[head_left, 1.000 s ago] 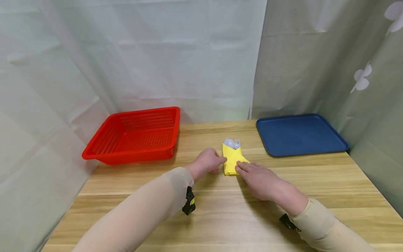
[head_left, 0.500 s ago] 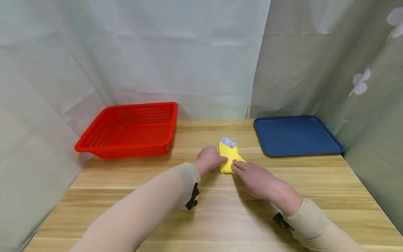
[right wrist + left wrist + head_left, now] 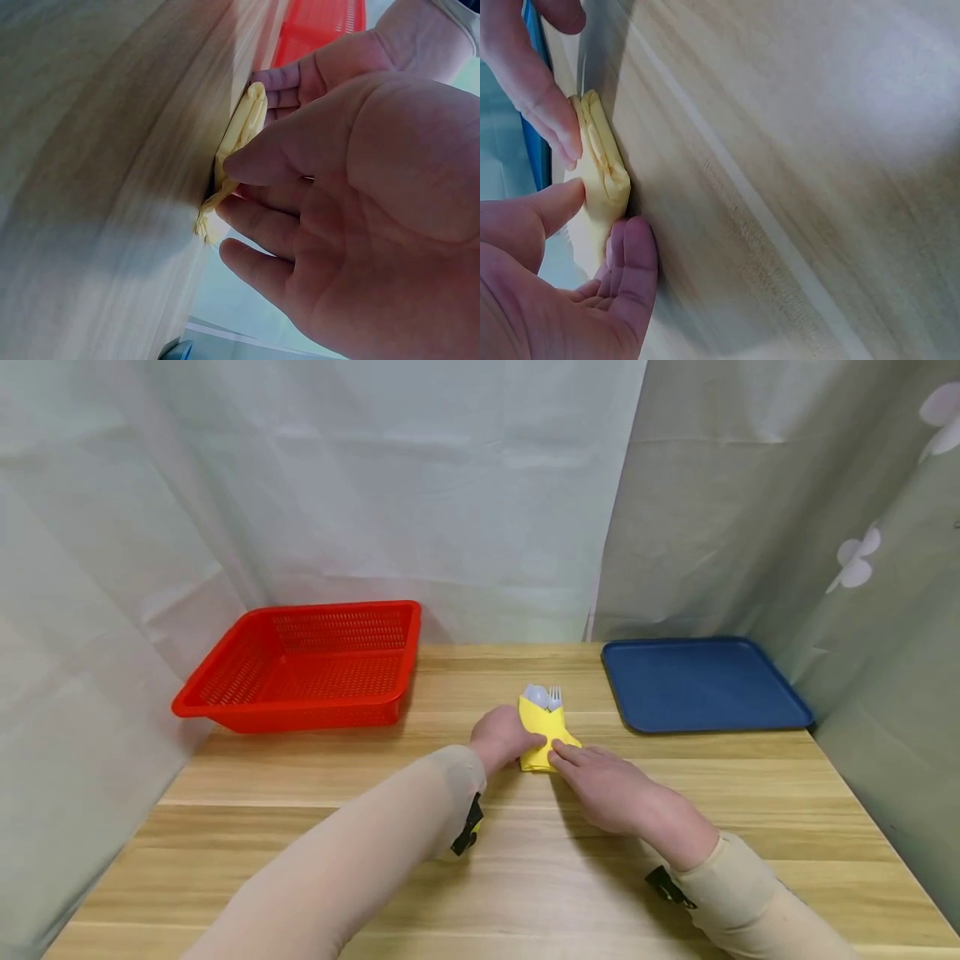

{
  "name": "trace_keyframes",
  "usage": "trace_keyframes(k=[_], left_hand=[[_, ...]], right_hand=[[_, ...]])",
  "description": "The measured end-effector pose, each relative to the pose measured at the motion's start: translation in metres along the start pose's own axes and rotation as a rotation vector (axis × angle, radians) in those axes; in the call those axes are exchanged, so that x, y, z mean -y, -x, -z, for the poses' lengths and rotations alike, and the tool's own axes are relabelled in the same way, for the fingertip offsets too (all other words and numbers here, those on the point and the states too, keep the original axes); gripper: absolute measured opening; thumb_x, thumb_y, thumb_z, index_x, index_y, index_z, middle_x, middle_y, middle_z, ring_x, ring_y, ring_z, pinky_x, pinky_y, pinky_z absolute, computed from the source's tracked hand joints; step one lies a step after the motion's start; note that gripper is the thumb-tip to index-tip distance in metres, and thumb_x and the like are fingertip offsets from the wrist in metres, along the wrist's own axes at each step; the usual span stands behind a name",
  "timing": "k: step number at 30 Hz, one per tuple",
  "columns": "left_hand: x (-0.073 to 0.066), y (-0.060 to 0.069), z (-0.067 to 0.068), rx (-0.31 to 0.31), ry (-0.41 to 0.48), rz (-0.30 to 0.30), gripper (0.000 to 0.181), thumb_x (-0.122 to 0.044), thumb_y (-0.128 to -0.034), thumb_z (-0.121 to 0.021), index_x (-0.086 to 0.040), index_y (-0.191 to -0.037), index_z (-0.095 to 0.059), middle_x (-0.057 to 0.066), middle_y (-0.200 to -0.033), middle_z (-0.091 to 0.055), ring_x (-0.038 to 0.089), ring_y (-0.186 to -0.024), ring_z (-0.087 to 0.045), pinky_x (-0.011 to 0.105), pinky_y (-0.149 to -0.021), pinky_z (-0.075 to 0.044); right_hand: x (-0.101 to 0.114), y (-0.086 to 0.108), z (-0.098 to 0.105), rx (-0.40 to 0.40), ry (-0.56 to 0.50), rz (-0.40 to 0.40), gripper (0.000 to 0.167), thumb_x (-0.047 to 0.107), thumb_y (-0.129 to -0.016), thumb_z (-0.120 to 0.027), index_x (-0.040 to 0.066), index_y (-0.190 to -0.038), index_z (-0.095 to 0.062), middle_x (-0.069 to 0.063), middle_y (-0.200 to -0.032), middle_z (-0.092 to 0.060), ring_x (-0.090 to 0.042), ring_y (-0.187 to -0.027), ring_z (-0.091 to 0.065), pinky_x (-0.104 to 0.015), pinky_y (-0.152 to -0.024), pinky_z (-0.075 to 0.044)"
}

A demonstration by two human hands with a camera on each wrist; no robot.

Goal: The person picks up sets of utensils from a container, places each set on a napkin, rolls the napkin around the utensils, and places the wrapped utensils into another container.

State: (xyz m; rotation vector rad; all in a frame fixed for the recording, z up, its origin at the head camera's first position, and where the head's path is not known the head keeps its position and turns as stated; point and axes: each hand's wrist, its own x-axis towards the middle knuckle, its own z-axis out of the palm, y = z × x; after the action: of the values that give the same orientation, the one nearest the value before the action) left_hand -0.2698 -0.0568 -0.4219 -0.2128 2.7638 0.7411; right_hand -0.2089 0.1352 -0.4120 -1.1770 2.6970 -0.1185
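A folded yellow napkin [image 3: 538,720] lies on the wooden table, with a white plastic spoon [image 3: 538,696] and fork [image 3: 555,698] poking out of its far end. Another pale utensil tip shows left of the spoon; its kind is unclear. My left hand [image 3: 504,737] pinches the napkin's left side, thumb on top and curled fingers at the edge, as the left wrist view [image 3: 592,292] shows. My right hand [image 3: 615,789] presses the right part with nearly straight fingers. In the right wrist view its thumb touches the layered near edge of the napkin [image 3: 244,124].
A red perforated plastic basket [image 3: 300,717] stands at the back left of the table [image 3: 525,877]. At the back right lies a flat blue tray [image 3: 705,685]. Pale curtains [image 3: 450,485] hang behind and at both sides.
The left hand has moved right onto the napkin's left side, its thumb now over the top. The right hand stays pressed on the napkin. The head view has shifted slightly.
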Motion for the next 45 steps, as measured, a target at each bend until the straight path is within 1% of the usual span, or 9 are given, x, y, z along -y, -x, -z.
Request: trace_keyframes(k=[2, 5, 9, 13, 22, 28, 35, 40, 45], left_hand=[[-0.005, 0.007, 0.005, 0.013, 0.017, 0.015, 0.046, -0.038, -0.0971, -0.086, -0.001, -0.119, -0.071, 0.007, -0.091, -0.066, 0.022, -0.079, -0.063, 0.031, -0.075, -0.052], [-0.007, 0.008, 0.007, 0.031, 0.057, 0.029, 0.043, -0.035, -0.0971, -0.087, -0.002, -0.118, -0.070, 0.006, -0.089, -0.066, 0.020, -0.072, -0.065, 0.028, -0.069, -0.053], [-0.003, 0.000, 0.004, 0.063, 0.171, 0.054, 0.036, -0.027, -0.0966, -0.088, -0.001, -0.113, -0.068, 0.007, -0.085, -0.067, 0.019, -0.062, -0.066, 0.027, -0.059, -0.058], [-0.002, -0.005, 0.003, 0.077, 0.289, 0.075, 0.034, -0.018, -0.0947, -0.088, 0.002, -0.111, -0.067, 0.010, -0.087, -0.068, 0.021, -0.060, -0.067, 0.031, -0.057, -0.062], [-0.010, 0.012, 0.012, 0.119, 0.545, 0.038, 0.034, -0.003, -0.0976, -0.076, 0.011, -0.125, -0.060, 0.015, -0.101, -0.068, 0.029, -0.072, -0.076, 0.042, -0.071, -0.068], [-0.007, 0.012, 0.009, 0.120, 0.633, 0.078, 0.042, -0.003, -0.0985, -0.075, 0.010, -0.133, -0.056, 0.017, -0.104, -0.069, 0.029, -0.078, -0.077, 0.041, -0.073, -0.068], [-0.007, 0.011, 0.006, 0.120, 0.785, 0.106, 0.035, 0.000, -0.0990, -0.071, 0.012, -0.130, -0.060, 0.018, -0.107, -0.073, 0.032, -0.092, -0.079, 0.041, -0.080, -0.068], [0.000, 0.006, 0.001, 0.168, 0.890, 0.101, 0.032, 0.000, -0.0999, -0.067, 0.013, -0.129, -0.060, 0.018, -0.107, -0.074, 0.030, -0.094, -0.078, 0.040, -0.083, -0.067], [0.013, 0.001, -0.005, 0.268, 0.980, 0.068, 0.033, -0.005, -0.1033, -0.064, 0.011, -0.132, -0.059, 0.019, -0.111, -0.077, 0.024, -0.095, -0.077, 0.038, -0.085, -0.067]], right_hand=[[-0.001, 0.000, 0.000, -0.002, -0.001, 0.001, 0.060, -0.009, -0.101, -0.059, -0.005, -0.161, -0.050, -0.024, -0.170, -0.043, -0.043, -0.153, -0.048, -0.058, -0.125, -0.039], [-0.002, -0.001, -0.001, -0.001, -0.008, -0.001, 0.061, -0.009, -0.100, -0.059, -0.005, -0.161, -0.050, -0.024, -0.170, -0.043, -0.045, -0.152, -0.049, -0.058, -0.125, -0.040], [-0.004, -0.001, -0.001, 0.011, -0.031, -0.004, 0.064, -0.010, -0.099, -0.060, -0.004, -0.161, -0.049, -0.023, -0.170, -0.043, -0.048, -0.150, -0.050, -0.058, -0.124, -0.041], [-0.007, -0.001, 0.000, 0.018, -0.051, 0.002, 0.066, -0.012, -0.097, -0.060, -0.004, -0.162, -0.049, -0.023, -0.171, -0.043, -0.047, -0.150, -0.050, -0.057, -0.122, -0.043], [-0.012, -0.001, 0.003, 0.012, -0.051, 0.031, 0.067, -0.011, -0.097, -0.061, -0.005, -0.162, -0.047, -0.024, -0.171, -0.042, -0.045, -0.152, -0.048, -0.055, -0.122, -0.044], [-0.015, -0.003, 0.005, 0.028, -0.062, 0.047, 0.067, -0.009, -0.098, -0.062, -0.006, -0.162, -0.047, -0.024, -0.172, -0.040, -0.044, -0.154, -0.046, -0.055, -0.123, -0.042], [-0.017, -0.004, 0.007, 0.022, -0.073, 0.060, 0.067, -0.006, -0.098, -0.064, -0.006, -0.163, -0.046, -0.024, -0.171, -0.041, -0.044, -0.154, -0.045, -0.055, -0.124, -0.042], [-0.016, -0.003, 0.006, 0.004, -0.090, 0.070, 0.066, -0.002, -0.101, -0.064, -0.007, -0.164, -0.044, -0.026, -0.171, -0.041, -0.044, -0.154, -0.045, -0.055, -0.124, -0.042], [-0.012, -0.001, 0.004, -0.008, -0.100, 0.076, 0.067, -0.001, -0.101, -0.066, -0.008, -0.164, -0.042, -0.026, -0.171, -0.040, -0.044, -0.154, -0.045, -0.056, -0.123, -0.042]])
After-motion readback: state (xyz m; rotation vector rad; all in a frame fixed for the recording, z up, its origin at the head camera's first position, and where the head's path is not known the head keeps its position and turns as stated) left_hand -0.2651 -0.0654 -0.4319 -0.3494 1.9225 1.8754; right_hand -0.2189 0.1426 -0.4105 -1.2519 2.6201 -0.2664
